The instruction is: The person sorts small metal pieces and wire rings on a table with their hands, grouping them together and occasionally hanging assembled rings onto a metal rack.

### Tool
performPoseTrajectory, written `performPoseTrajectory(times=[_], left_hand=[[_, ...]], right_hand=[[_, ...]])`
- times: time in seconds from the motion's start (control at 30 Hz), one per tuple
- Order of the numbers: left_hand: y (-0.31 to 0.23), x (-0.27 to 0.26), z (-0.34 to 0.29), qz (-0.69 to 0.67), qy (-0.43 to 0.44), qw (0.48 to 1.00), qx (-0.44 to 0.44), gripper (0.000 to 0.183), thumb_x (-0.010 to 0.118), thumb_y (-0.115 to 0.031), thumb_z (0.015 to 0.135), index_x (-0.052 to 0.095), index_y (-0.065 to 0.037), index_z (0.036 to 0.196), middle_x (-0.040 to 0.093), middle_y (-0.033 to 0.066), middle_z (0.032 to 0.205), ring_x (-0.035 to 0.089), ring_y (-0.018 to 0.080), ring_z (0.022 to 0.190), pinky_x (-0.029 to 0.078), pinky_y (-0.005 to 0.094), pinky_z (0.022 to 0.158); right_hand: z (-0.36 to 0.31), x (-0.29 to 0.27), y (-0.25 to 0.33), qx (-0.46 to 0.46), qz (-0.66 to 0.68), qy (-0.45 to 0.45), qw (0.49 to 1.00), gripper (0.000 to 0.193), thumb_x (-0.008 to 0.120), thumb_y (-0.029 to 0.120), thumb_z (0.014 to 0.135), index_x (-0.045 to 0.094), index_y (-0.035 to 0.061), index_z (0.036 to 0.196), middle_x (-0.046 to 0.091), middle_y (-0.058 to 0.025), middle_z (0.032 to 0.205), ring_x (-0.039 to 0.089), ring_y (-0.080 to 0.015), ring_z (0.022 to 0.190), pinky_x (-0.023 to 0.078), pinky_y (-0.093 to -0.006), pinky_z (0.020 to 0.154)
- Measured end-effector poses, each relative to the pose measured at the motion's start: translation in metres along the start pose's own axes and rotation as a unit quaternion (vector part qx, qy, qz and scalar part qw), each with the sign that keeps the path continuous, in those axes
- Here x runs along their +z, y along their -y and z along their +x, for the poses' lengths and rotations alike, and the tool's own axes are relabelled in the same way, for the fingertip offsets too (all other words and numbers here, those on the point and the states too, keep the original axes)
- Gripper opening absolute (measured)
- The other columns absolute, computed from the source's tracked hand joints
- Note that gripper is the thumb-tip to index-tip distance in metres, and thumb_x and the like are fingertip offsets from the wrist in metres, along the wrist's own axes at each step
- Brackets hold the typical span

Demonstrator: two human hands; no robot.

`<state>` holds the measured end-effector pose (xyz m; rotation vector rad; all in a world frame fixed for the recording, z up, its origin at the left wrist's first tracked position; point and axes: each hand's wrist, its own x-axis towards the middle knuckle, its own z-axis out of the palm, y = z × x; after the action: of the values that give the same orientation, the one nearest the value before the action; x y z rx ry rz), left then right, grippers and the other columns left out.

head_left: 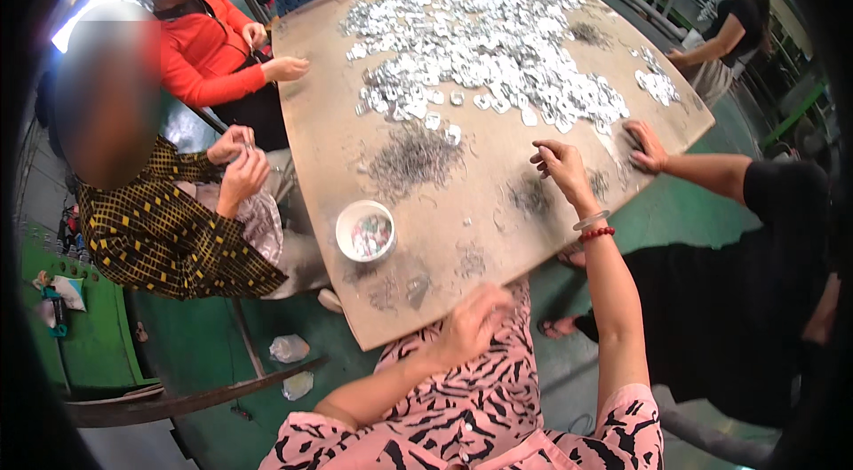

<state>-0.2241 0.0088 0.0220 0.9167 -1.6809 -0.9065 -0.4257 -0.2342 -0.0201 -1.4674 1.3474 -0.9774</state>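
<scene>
My right hand (562,165), with a pale bangle (590,220) and a red bead bracelet (596,234) at the wrist, reaches over the tabletop. Its fingers are loosely bent and slightly apart, and I see nothing held in them. Below it lies a small pile of dark thin scraps (528,196). Beyond the fingers spreads a big heap of small, flat, silvery metal pieces (498,52). Close to my body, by the table's near edge, my left hand (480,321) is smeared by motion; whether it holds anything is unclear.
A white tub (339,235) with small pieces inside stands at the table's (306,128) left near side. Next to it is a larger pile of dark scraps (410,157). Several people work around the table; at right, another person's hand (649,147) rests on its edge.
</scene>
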Motion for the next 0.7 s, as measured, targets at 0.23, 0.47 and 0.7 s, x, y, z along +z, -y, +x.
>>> performPoseTrajectory(times=[0.23, 0.47, 0.7], left_hand=[[0.011, 0.010, -0.016, -0.050, 0.028, 0.998, 0.030, 0.007, 0.057, 0.003, 0.083, 0.052, 0.002, 0.089, 0.059, 0.0148, 0.084, 0.058, 0.0271, 0.078, 0.048, 0.0348, 0.071], [0.012, 0.004, -0.007, -0.050, 0.017, 0.997, 0.051, 0.010, 0.058, 0.004, 0.081, 0.051, 0.002, 0.088, 0.058, 0.0138, 0.083, 0.058, 0.0279, 0.076, 0.047, 0.0352, 0.070], [-0.001, 0.002, -0.004, -0.032, -0.007, 0.995, 0.098, 0.010, 0.058, 0.004, 0.082, 0.050, 0.001, 0.087, 0.057, 0.0135, 0.082, 0.057, 0.0277, 0.074, 0.047, 0.0352, 0.067]], right_hand=[[0.115, 0.020, -0.046, -0.234, -0.276, -0.199, 0.911, 0.026, 0.060, 0.005, 0.073, 0.062, -0.0043, 0.097, 0.062, -0.0239, 0.077, 0.060, -0.0396, 0.074, 0.047, -0.0438, 0.070], [0.117, 0.008, -0.058, -0.159, -0.300, -0.119, 0.933, 0.014, 0.059, 0.000, 0.067, 0.066, -0.0020, 0.079, 0.060, -0.0231, 0.079, 0.055, -0.0392, 0.081, 0.044, -0.0443, 0.076], [0.110, -0.001, -0.042, -0.189, -0.379, 0.010, 0.906, 0.017, 0.064, 0.008, 0.062, 0.066, -0.0024, 0.075, 0.061, -0.0205, 0.070, 0.058, -0.0336, 0.075, 0.048, -0.0384, 0.070]])
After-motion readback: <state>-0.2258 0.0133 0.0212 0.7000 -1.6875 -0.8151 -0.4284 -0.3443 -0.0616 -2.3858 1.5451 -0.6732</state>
